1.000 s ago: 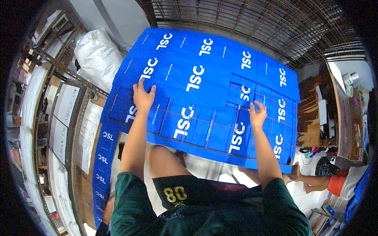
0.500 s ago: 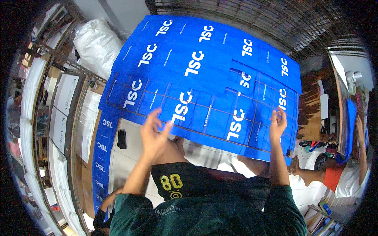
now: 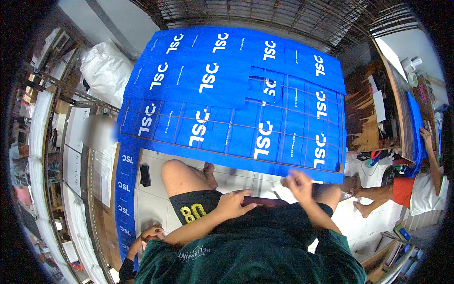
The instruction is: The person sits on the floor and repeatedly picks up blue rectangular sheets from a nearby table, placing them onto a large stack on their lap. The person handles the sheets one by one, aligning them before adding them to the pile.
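Note:
My left hand (image 3: 234, 204) rests low over my lap, thumb and fingers apart, with nothing in it. Just short of the near edge of the blue printed sheets, my right hand (image 3: 299, 187) is smeared by motion; its fingers look bent, and I cannot tell whether they hold anything. The blue sheets (image 3: 227, 66), with white lettering, lie in overlapping layers before me. A thin metal wire grid (image 3: 241, 124) lies over their nearer part. Close to my lap is a dark reddish strip (image 3: 265, 201).
A blue printed strip (image 3: 124, 173) runs down the left beside a black phone-like object (image 3: 145, 175) on the tiled floor. Another person's hand (image 3: 152, 232) is at lower left. At right, a person's arm (image 3: 429, 146) touches blue material (image 3: 414, 137). A white plastic bundle (image 3: 106, 71) stands back left.
Both my hands have drawn back from over the blue sheets toward my lap. My view has shifted, so the sheets sit farther left. The hand at lower left shows more now.

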A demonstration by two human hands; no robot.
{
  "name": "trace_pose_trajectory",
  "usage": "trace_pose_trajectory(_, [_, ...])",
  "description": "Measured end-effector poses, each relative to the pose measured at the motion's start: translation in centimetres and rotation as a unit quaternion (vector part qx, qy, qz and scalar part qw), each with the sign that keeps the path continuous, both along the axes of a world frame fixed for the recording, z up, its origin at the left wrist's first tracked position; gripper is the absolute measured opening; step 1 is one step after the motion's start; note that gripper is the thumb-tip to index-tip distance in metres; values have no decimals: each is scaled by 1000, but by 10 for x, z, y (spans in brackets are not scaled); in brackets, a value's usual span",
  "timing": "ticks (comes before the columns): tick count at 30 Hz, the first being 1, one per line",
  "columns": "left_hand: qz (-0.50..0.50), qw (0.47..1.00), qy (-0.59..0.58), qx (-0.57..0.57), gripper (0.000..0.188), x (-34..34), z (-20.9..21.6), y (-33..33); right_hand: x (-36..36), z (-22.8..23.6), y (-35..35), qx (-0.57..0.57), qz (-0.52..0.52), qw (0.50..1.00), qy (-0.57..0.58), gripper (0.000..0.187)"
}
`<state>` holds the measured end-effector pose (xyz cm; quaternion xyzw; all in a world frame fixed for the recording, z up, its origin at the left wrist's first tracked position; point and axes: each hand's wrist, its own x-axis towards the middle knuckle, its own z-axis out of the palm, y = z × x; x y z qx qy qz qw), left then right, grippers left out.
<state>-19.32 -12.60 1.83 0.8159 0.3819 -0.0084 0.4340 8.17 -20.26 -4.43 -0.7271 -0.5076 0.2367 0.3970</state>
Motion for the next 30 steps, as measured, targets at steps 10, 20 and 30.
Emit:
trace_pose_trajectory(10, [-20,993,117,-28,41,3,-29,4,-27,-23,-10,-264,244,933,-4,35])
trace_pose_trajectory(20, [-254,948,164,101,31,54,-32,6,-43,-38,18,-285,362,885,-64,34])
trace_pose_trajectory(30, [-178,968,102,142,28,25,-80,-19,-66,-8,4,-365,400,840,-34,36])
